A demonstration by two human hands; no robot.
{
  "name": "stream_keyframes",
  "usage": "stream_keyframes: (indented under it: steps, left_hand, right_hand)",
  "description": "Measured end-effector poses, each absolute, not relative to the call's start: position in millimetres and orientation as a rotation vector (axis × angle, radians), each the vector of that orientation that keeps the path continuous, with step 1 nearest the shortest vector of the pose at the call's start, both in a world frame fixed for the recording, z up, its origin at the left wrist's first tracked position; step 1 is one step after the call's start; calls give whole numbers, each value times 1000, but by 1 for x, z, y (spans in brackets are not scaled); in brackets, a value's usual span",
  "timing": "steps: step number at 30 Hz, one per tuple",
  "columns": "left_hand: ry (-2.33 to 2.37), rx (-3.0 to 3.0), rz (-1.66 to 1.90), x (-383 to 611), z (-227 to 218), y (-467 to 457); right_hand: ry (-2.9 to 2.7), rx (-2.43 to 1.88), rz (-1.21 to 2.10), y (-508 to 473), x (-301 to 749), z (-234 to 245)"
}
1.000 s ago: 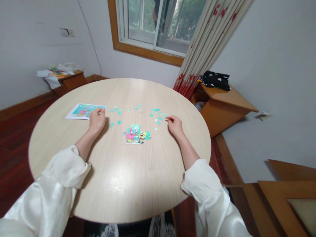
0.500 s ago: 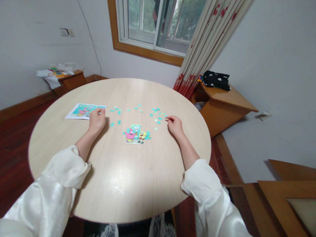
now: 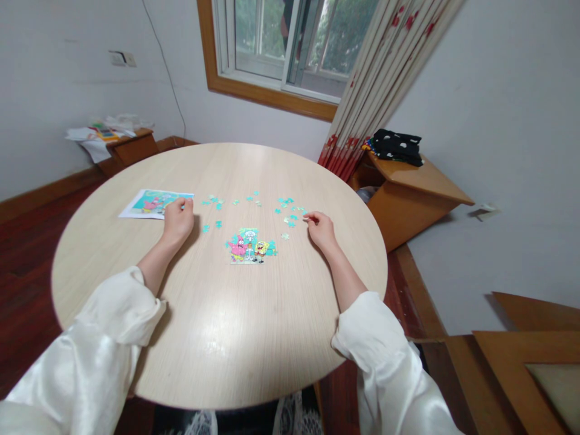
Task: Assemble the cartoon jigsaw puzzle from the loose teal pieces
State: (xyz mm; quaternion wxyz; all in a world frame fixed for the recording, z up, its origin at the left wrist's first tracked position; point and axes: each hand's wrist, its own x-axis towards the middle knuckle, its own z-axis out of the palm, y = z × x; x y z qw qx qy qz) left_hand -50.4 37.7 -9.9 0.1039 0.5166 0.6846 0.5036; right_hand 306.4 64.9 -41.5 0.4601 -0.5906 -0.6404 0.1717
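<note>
A partly joined cartoon puzzle (image 3: 251,246) lies in the middle of the round wooden table (image 3: 226,326). Several loose teal pieces (image 3: 254,202) are scattered behind it. My left hand (image 3: 177,220) rests curled on the table, touching the corner of a printed reference picture (image 3: 151,203). My right hand (image 3: 320,229) rests to the right of the puzzle, fingertips pinched next to the loose pieces (image 3: 292,212); what they hold, if anything, is too small to make out.
A wooden cabinet (image 3: 408,193) with dark dotted cloth (image 3: 397,147) on it stands right of the table, beside a curtain (image 3: 385,72). A low stand with papers (image 3: 109,139) is at the far left. A window (image 3: 290,42) is behind the table.
</note>
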Motion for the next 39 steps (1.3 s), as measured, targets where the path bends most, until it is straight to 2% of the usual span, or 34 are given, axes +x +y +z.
stream_keyframes:
  steps: [39]
  left_hand:
    - [2033,1545,1461,-51,-11,38]
  right_hand:
    - [-1584,-1467,437,62,306,-39]
